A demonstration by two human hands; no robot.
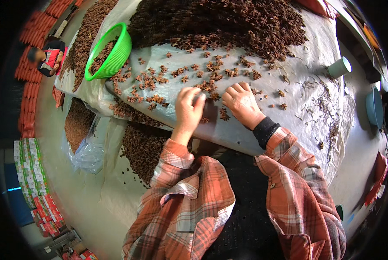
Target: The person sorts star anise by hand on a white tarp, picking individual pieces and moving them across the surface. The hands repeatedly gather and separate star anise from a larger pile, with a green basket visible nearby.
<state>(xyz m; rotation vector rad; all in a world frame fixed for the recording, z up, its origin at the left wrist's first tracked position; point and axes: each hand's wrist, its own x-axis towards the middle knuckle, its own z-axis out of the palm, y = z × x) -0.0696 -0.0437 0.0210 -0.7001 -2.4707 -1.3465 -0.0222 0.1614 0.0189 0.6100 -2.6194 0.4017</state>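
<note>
Star anise pods (210, 85) lie scattered over a table covered with pale plastic sheeting (168, 115). Above the sheet near its front edge is my left hand (190, 107), fingers curled and thumb close to the forefinger. My right hand (242, 102) bends down towards the sheet, its fingertips beside a single star anise (214, 96). Whether either hand pinches a pod is hidden by the fingers. A large dark heap of star anise (220, 24) covers the far side of the table. Two loose pods lie between my wrists.
A green plastic basket (115, 58) with star anise inside tilts at the left. On the right stand a pale cup (340, 67) and thin stem scraps (324, 100). Another heap (145, 146) lies on the floor below. A person (50, 58) sits far left, near stacked red sacks (29, 94).
</note>
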